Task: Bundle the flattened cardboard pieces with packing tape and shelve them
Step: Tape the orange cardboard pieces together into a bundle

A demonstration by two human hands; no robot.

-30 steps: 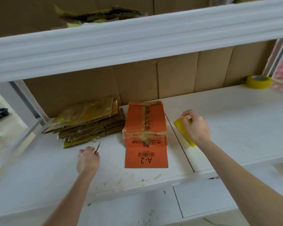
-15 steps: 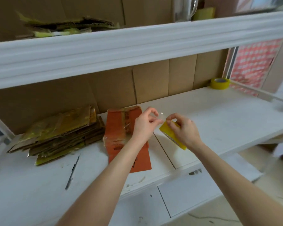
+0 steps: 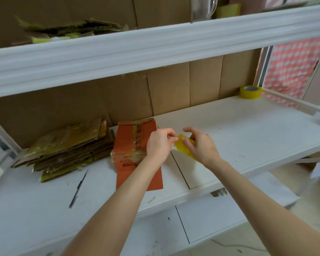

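Nearest, below the forearms, a lower white panel [image 3: 211, 218] juts out under the shelf edge. Above it the two hands meet over the middle shelf [image 3: 229, 130]. The right hand [image 3: 199, 145] has its fingers curled round a yellow tape roll [image 3: 185, 147] and holds it just off the board. The left hand [image 3: 161, 143] has its thumb and forefinger pinched together at the roll's upper left edge; whether a loose end of tape lies between them cannot be told.

Under the left wrist lies the orange cardboard bundle [image 3: 129, 145], flat on the middle shelf with clear tape banded across its middle; its near end reaches almost to the shelf's front edge. To its left, on the bare board, lies a thin dark blade [image 3: 79, 188], apart from everything else. Behind the blade sits a brown cardboard stack [image 3: 68, 146], many flattened pieces in a slanting pile with yellowish tape over the top and sides; its right end is just beside the orange bundle.

Farther back on the same shelf, at the far right corner, a second tape roll [image 3: 250, 91] lies flat on its side, well apart from the hands. A cardboard backing [image 3: 170, 89] lines the rear of the shelf. At the right hangs a red checked cloth [image 3: 292, 67].

The upper shelf [image 3: 155, 45] carries a ragged taped cardboard pile [image 3: 72, 30] at its left; a clear rounded object [image 3: 204, 8] stands to the right, cut off by the frame.
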